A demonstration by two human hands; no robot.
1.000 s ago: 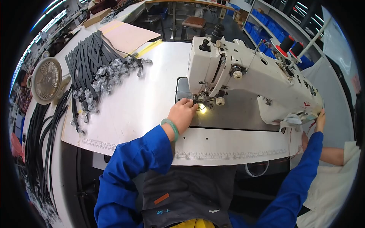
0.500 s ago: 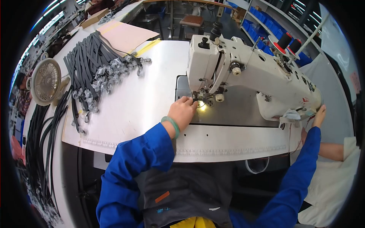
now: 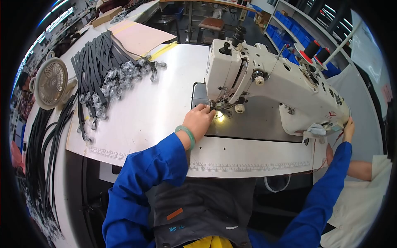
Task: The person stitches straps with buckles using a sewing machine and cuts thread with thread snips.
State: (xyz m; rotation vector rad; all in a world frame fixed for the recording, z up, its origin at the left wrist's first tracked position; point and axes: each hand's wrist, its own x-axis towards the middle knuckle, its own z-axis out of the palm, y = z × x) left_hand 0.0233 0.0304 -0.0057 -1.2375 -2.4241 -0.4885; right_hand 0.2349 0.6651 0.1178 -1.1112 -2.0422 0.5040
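Observation:
A white sewing machine (image 3: 285, 78) stands on the worktable, its lamp lighting the needle area. My left hand (image 3: 199, 120), with a green bangle at the wrist, has its fingers pressed together beside the presser foot, closed on a small dark piece that is mostly hidden. At the far right end of the machine, my right hand (image 3: 348, 130) reaches to the handwheel side; its fingertips are partly hidden behind the machine's end. A crumpled white cloth (image 3: 316, 130) lies against the machine's base, near thin red threads.
Dark straps with plastic-wrapped ends (image 3: 97, 70) lie at the table's left, beside a pink sheet (image 3: 142, 37). A small fan (image 3: 51, 82) and more hanging black straps (image 3: 39, 153) are further left. Another person's arm (image 3: 359, 169) is at the right, below my right hand.
The view shifts slightly. My left hand stays beside the presser foot, and my right hand stays at the machine's right end with a slight change in its position.

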